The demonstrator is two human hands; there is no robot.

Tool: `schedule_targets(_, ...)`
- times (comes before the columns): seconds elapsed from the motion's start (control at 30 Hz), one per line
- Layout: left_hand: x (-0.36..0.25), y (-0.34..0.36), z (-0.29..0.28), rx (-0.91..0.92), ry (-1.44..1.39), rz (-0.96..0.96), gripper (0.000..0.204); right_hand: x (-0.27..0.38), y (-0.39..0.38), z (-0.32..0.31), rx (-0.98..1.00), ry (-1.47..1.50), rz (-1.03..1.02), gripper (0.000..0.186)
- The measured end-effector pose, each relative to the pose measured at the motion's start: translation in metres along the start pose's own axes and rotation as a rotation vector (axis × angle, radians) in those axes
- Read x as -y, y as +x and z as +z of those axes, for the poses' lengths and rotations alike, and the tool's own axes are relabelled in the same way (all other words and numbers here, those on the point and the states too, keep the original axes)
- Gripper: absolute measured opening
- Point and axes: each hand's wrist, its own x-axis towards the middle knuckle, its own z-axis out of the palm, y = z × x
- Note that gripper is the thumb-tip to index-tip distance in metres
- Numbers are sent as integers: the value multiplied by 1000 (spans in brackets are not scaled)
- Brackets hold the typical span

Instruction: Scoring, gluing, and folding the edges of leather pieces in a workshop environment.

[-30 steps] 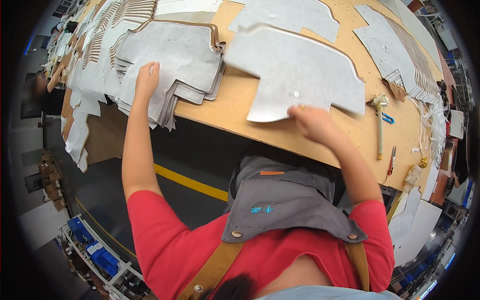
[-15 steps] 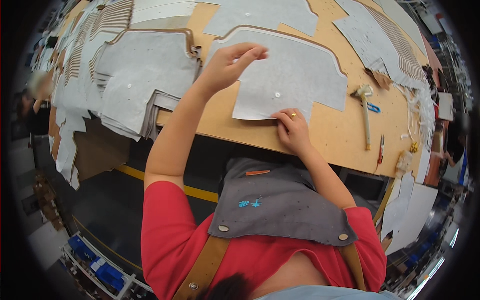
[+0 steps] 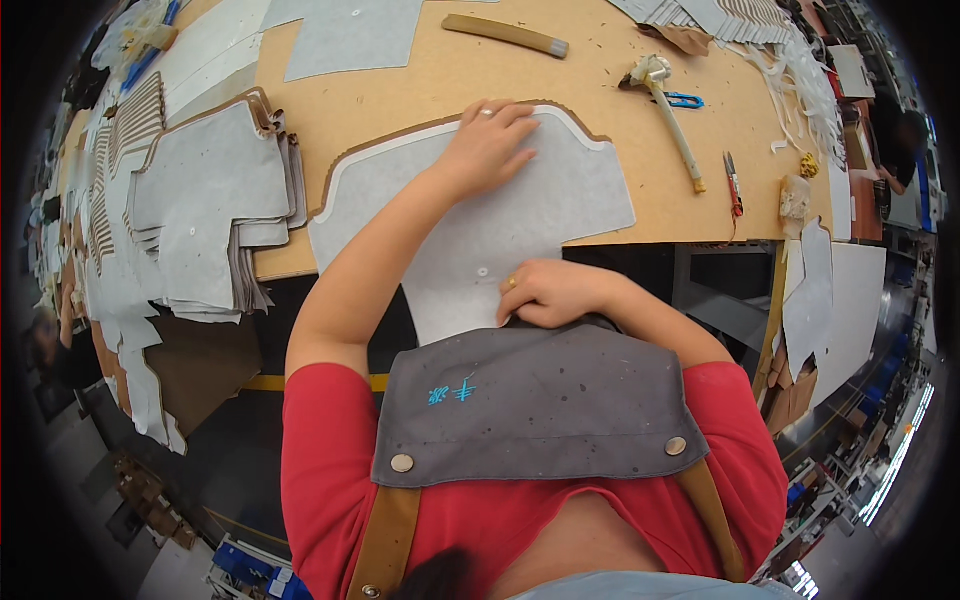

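A pale grey cut panel (image 3: 400, 190), with a white strip along its curved far side and a brown rim beyond it, lies partly on the table. Its narrower near part hangs past the table's front edge toward my apron. My left hand (image 3: 490, 148) rests on the panel near the far rim, fingers spread. Close to the apron, my right hand (image 3: 548, 292) has its fingers curled at the panel's near right edge, gripping it; the fingertips are partly hidden. A small white disc (image 3: 483, 272) sits on the panel just left of that hand.
Similar panels are stacked (image 3: 215, 190) at the left. To the right lie a hammer (image 3: 676, 125), a blue-handled tool (image 3: 684, 100) and red-handled snips (image 3: 734, 185). A flat wooden stick (image 3: 505, 36) lies farther back, near another grey panel (image 3: 350, 40). White scraps (image 3: 790, 80) spread along the right side.
The panel has come toward me, turned, and now overhangs the front edge. My left hand has come down from the air onto it. My right hand has moved nearer my apron. The view has shifted.
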Motion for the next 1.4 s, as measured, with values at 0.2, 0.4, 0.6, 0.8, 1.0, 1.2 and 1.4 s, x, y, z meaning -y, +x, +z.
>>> schedule_targets(0.2, -14, 84, -2, 348, 112, -175, 62, -15, -54, -47, -793, -209, 351, 23)
schedule_targets(0.4, -9, 109, 5, 505, 89, -107, 49, -71, -76, -65, -1216, -457, 460, 33)
schedule_targets(0.6, 0, 102, 13, 474, -203, -108, 34, -76, -61, -66, -1341, -671, 360, 27)
schedule_targets(0.8, -9, 106, 10, 470, -197, -76, 24, -79, -42, -72, -1300, -568, 343, 13)
schedule_targets(1.0, -8, 106, 21, 416, -200, -74, 20, -85, -35, -82, -1172, -735, 347, 8)
schedule_targets(1.2, -9, 94, 14, 406, -286, -104, 13, -89, -110, -106, -1486, -494, 661, 18)
schedule_targets(1.4, -11, 92, 19, 376, -275, -24, 13, -67, -101, -113, -1345, -463, 558, 17)
